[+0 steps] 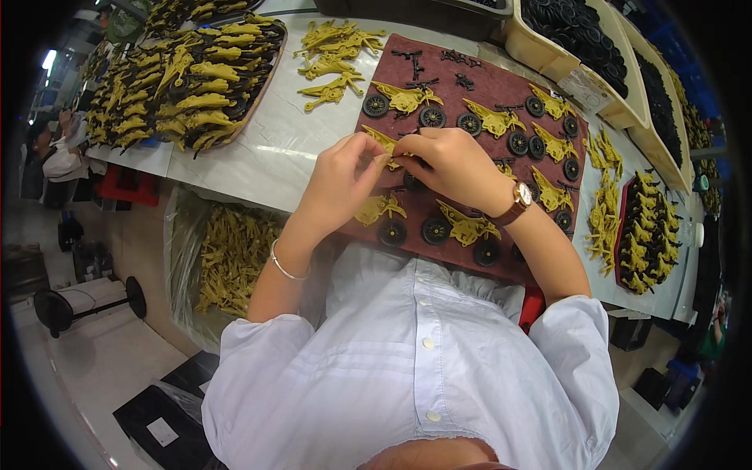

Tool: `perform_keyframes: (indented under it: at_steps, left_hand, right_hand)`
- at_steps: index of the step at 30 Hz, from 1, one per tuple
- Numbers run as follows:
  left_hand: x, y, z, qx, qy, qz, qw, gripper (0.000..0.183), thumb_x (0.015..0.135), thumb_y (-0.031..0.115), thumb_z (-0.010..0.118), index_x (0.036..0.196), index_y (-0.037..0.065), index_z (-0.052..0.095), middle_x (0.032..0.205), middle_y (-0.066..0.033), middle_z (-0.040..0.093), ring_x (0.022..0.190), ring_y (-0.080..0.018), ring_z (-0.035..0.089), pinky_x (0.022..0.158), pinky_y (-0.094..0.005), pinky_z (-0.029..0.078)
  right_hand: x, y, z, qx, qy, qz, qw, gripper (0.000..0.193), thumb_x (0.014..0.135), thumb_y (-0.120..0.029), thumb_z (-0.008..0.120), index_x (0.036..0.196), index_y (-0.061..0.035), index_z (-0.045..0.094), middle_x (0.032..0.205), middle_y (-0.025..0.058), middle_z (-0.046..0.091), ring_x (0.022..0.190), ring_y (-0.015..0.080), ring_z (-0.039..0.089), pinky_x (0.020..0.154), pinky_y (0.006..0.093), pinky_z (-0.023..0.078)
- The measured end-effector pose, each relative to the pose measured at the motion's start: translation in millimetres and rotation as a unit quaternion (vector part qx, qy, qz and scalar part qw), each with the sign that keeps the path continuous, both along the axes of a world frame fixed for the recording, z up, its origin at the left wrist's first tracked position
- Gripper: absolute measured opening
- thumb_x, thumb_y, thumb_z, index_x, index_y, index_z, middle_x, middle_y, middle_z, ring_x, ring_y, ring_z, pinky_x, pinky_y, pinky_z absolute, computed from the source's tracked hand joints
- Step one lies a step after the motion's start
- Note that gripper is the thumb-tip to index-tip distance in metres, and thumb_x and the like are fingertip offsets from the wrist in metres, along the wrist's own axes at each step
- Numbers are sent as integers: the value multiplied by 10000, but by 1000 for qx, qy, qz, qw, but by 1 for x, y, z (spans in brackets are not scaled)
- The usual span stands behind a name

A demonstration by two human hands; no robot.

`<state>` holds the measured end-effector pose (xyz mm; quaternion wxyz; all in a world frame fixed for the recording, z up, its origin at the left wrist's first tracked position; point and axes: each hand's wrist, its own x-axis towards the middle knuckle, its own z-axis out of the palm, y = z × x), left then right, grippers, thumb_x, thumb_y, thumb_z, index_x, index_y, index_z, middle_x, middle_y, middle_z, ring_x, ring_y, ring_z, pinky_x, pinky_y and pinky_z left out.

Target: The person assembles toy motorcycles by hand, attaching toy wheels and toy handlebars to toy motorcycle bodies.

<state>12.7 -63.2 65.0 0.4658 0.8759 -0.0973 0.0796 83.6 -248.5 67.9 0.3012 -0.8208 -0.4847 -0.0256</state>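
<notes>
The person wears a pale button-front shirt (352,352) with loose sleeves (576,333), a thin, seemingly metal left bangle (283,271), and a brown-strapped, round-faced right watch (521,197).

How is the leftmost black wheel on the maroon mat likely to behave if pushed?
The black wheel lies flat, so a push would probably slide it rather than roll it. The maroon mat looks matte and cloth-like, so it may drag a little. With its thick round rim, the wheel probably stays fairly stiff.
</notes>
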Motion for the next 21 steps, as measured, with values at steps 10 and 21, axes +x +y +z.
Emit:
perform_keyframes:
  at_steps: [10, 21]
  left_hand:
    - [11, 30, -28, 224, -75, -103, 966, 282, 872, 138, 507, 1121, 37, 594, 1221, -101, 565, 1218, -266, 461, 997, -385, 305]
    - [13, 35, -28, 239, -64, -117, 962, 286, 865, 154, 507, 1115, 79, 623, 1260, -79, 539, 1217, -236, 460, 1003, -387, 269]
  right_hand:
    - [6, 15, -46, -18, 80, -2, 997, 100, 737, -119, 670, 802, -53, 633, 700, 131, 598, 676, 313, 595, 619, 398, 473]
    - [-8, 19, -30, -85, 18, -28, 996, 74, 744, -113, 634, 795, -66, 610, 741, 88, 607, 681, 303, 609, 607, 404, 491]
